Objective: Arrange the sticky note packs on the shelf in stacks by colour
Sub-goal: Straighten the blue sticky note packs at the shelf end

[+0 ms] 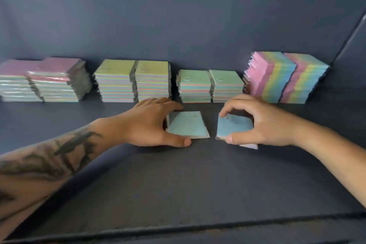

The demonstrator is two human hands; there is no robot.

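Two blue-topped sticky note packs lie on the dark shelf [178, 184] in front of the stacks. My left hand [146, 125] grips the left blue pack [187, 126], thumb at its near edge, fingers at its far left corner. My right hand [263, 123] holds the right blue pack [230, 126], slightly tilted, thumb on the near edge and fingers over the far edge. Along the back wall stand paired stacks: pink-topped [57, 79], yellow-green-topped [132, 81], green-topped [211, 85].
At the back right lean two tall stacks of packs [285, 78] standing on edge, showing pink, yellow, green and blue bands. A small pale scrap [249, 146] shows under my right hand. The shelf's front lip [178, 230] runs below.
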